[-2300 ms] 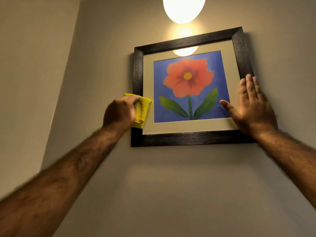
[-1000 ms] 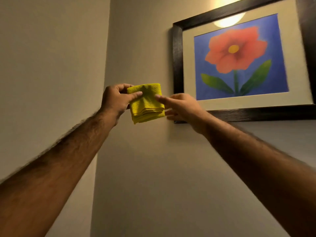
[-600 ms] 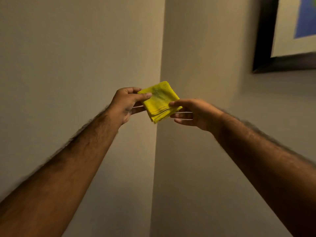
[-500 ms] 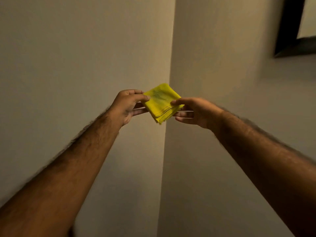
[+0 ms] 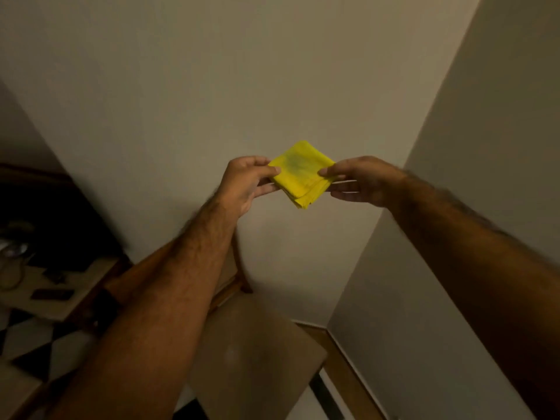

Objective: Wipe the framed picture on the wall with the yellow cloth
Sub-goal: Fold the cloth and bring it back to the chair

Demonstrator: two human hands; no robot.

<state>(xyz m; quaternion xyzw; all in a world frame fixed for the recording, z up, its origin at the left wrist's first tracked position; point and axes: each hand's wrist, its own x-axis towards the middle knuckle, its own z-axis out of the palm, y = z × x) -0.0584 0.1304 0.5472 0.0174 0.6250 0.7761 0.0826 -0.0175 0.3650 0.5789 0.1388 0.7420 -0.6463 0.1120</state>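
Observation:
The folded yellow cloth (image 5: 301, 174) is held up in front of me between both hands, in the corner where two plain walls meet. My left hand (image 5: 245, 184) pinches its left corner with thumb on top. My right hand (image 5: 357, 180) pinches its right corner the same way. A darker smudge shows on the cloth's upper face. The framed picture is out of view.
A wooden chair (image 5: 254, 353) with a pale seat stands below my arms against the wall. At the left, a wooden table (image 5: 57, 295) carries small dark items and a cable. Checkered floor (image 5: 27, 350) shows at lower left.
My view has dropped down and left, so the picture frame has left the view and the chair and table have appeared. Both hands keep hold of the cloth, now lower.

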